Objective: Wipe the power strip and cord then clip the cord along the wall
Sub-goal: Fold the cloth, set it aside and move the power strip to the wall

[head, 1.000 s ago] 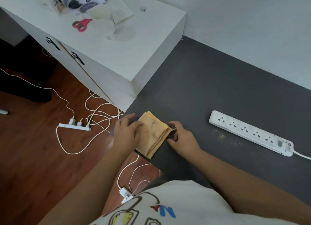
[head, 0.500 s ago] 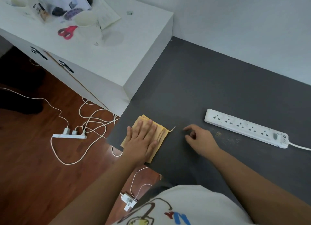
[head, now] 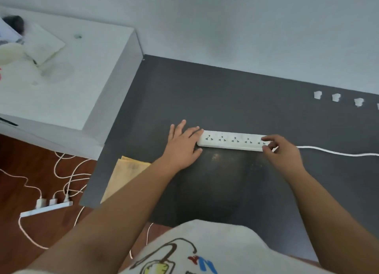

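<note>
A white power strip [head: 231,140] lies on the dark grey tabletop [head: 205,101]. Its white cord [head: 338,152] runs off to the right. My left hand [head: 183,144] lies flat with spread fingers, fingertips touching the strip's left end. My right hand [head: 281,152] pinches the strip's right end between thumb and fingers. The folded yellow cloth [head: 123,175] rests at the table's front left corner, partly under my left forearm. Several small white cord clips [head: 336,97] sit in a row near the wall at the right.
A white cabinet [head: 78,85] with papers and a cup stands to the left, against the table. On the wooden floor [head: 18,154] lie a second power strip [head: 46,208] with plugs and tangled white cables. The pale wall [head: 246,27] runs along the table's back edge.
Both hands left the yellow cloth and moved right to the power strip. The left hand now touches its left end and the right grips its right end. The view shifted right, revealing the clips.
</note>
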Demonstrator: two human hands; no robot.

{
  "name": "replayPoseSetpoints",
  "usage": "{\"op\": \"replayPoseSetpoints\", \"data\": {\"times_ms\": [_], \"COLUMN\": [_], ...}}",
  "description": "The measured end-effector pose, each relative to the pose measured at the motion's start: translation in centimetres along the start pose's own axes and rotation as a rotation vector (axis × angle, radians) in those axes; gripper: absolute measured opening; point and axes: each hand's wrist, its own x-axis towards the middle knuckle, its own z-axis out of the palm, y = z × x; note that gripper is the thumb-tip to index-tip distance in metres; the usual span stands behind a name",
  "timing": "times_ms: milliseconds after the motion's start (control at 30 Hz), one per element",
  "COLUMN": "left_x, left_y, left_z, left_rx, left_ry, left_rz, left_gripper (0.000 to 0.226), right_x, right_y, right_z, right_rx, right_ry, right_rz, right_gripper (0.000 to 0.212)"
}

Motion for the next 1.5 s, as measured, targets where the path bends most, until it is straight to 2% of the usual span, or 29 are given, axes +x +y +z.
{"op": "replayPoseSetpoints", "data": {"times_ms": [133,233,433,633,767,900,1067,1300,1500], "left_x": [2.1,2.8,3.9,4.3,4.2,4.8,7.8,16.1,23.4], "left_y": [1.9,2.7,3.5,4.4,5.0,5.2,5.1,3.7,2.1], "left_z": [0.0,0.0,-0.2,0.0,-0.2,-1.8,-5.0,-8.2,-7.9], "left_rx": [0.102,0.140,0.203,0.220,0.217,0.205,0.168,-0.019,-0.131], "left_ry": [-0.058,-0.061,-0.059,-0.084,-0.077,0.033,0.072,-0.012,-0.057], "left_rz": [0.047,0.023,-0.029,-0.114,-0.102,-0.073,-0.079,-0.114,-0.139], "left_gripper": [0.069,0.065,0.064,0.065,0.066,0.066,0.064,0.064,0.065], "right_x": [2.5,4.1,6.4,7.5,8.3,9.2,11.8,17.9,22.8], "right_y": [6.3,10.0,13.6,15.7,15.8,15.3,12.9,9.4,8.1], "right_z": [-4.0,-6.0,-8.4,-10.0,-10.6,-12.4,-15.0,-17.0,-15.0], "right_rx": [-0.162,-0.327,-0.510,-0.469,-0.491,-0.303,-0.192,-0.110,0.049], "right_ry": [0.024,0.003,-0.038,-0.043,-0.080,-0.098,-0.002,0.042,0.172], "right_rz": [0.116,0.117,0.072,0.007,-0.083,-0.155,-0.220,-0.177,-0.028], "right_gripper": [0.030,0.039,0.033,0.022,0.016,0.013,0.013,0.017,0.018]}}
